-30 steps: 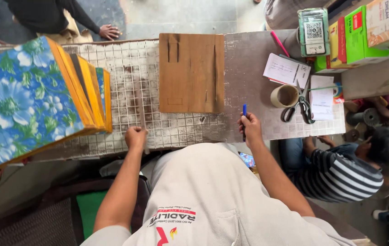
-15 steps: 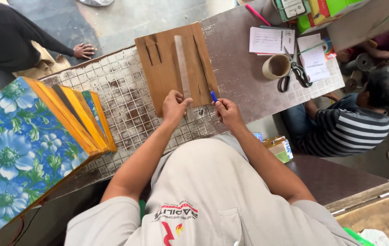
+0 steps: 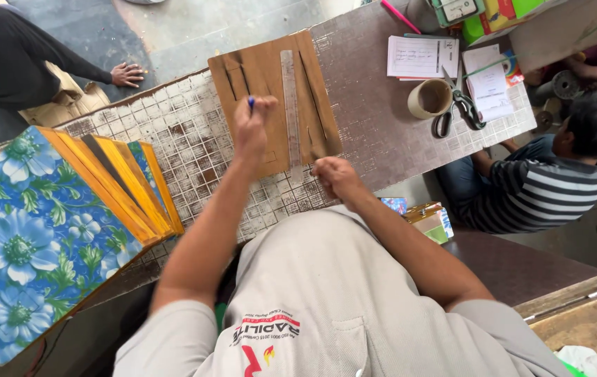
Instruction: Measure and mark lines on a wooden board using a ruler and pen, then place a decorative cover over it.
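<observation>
A small craft or box-making workshop, by the look of it: a worn work table (image 3: 193, 146) with a grid-patterned top bears a slotted brown cardboard sheet (image 3: 263, 84) and a clear ruler (image 3: 290, 105) at twelve o'clock. At two o'clock lie scissors (image 3: 455, 112), a tape roll (image 3: 429, 98) and paper slips (image 3: 420, 57). Flower-printed boards (image 3: 26, 237) are stacked at nine o'clock, and other people sit on the bare floor nearby.

Both my arms reach forward over the worktop.
My left hand (image 3: 253, 129) is stretched farther out, fingers pinched closed; my right hand (image 3: 335, 176) lies nearer its near edge, fingers curled, pressing down.
</observation>
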